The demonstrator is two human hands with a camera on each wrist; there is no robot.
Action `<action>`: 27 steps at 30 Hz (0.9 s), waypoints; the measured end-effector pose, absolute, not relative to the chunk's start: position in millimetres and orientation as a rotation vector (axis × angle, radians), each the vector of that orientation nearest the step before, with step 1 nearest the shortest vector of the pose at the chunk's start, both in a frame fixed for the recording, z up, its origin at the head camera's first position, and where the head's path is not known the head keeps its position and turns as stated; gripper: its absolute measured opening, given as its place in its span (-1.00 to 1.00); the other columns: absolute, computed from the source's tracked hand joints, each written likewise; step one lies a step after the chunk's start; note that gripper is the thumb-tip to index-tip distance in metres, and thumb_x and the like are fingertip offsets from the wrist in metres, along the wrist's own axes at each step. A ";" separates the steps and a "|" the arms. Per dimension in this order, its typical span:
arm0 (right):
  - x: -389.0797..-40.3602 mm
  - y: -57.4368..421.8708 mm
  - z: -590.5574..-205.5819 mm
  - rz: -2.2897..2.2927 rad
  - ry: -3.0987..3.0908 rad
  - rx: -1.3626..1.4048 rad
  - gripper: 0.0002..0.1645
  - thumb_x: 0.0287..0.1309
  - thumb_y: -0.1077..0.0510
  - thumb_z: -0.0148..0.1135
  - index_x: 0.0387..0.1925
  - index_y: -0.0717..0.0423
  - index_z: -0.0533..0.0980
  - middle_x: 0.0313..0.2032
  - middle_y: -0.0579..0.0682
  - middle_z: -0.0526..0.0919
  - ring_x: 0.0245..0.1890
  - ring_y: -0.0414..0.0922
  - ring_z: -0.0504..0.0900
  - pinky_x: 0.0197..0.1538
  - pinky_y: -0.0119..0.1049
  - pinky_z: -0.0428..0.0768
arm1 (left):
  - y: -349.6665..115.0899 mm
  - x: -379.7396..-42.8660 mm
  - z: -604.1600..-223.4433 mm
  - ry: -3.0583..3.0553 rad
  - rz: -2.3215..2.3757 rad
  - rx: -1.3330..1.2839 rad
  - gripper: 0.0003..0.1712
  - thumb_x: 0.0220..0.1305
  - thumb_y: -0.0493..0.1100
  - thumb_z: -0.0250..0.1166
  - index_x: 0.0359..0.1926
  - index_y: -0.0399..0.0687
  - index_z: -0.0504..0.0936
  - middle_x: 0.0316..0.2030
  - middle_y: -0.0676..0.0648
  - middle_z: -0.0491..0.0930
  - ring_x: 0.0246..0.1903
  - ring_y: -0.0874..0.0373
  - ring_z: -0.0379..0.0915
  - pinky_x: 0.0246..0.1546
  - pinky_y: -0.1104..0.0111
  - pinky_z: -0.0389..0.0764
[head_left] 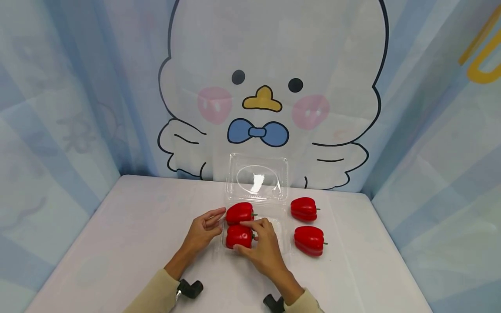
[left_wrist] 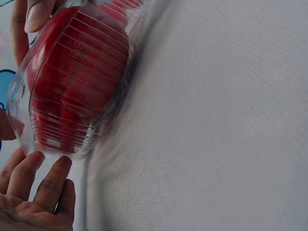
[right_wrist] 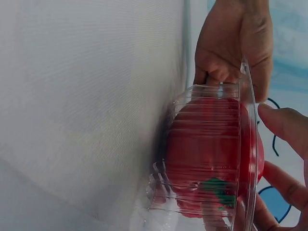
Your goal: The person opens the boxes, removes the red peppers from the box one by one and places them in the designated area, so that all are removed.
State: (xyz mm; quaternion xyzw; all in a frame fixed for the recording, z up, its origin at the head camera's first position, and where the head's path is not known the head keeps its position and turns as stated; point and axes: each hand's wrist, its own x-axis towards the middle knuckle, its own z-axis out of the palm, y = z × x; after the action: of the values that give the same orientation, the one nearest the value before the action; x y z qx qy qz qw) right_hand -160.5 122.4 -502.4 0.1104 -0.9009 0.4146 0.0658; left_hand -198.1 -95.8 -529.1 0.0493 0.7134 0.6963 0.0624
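A clear plastic clamshell container (head_left: 277, 224) stands on the table with its lid (head_left: 256, 176) raised at the back. Two red bell peppers lie side by side in its left part: a rear one (head_left: 238, 213) and a front one (head_left: 238, 238). My right hand (head_left: 266, 248) holds the front pepper, thumb on its near side and index finger at its far side. At the container's left end is my left hand (head_left: 201, 230); in the left wrist view its fingertips (left_wrist: 61, 166) touch the ribbed outer wall and its thumb is at the rim.
To the right of the container lie two more red bell peppers, one behind (head_left: 303, 209) and one in front (head_left: 309, 240), both with green stems toward the right. A white cloth covers the table (head_left: 117, 243). Behind it hangs a printed curtain (head_left: 188, 56).
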 end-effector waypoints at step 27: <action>-172.9 112.3 -496.2 1.340 -2.757 0.182 -0.39 -0.19 0.02 0.79 0.00 -0.06 0.77 -0.08 -0.03 0.51 0.06 -0.08 0.47 0.02 -0.18 0.59 | -95.0 -198.2 -528.3 2.188 2.085 0.146 -0.29 0.36 -0.42 0.30 0.51 -0.13 0.45 0.50 -0.16 0.46 0.51 -0.14 0.38 0.33 0.23 0.60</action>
State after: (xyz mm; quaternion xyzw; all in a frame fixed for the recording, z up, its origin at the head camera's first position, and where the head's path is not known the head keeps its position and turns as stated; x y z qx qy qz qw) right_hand -172.9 112.3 -496.2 0.0594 -0.8972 0.4362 0.0351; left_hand -198.2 -95.0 -528.3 0.0483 0.7220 0.6878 0.0578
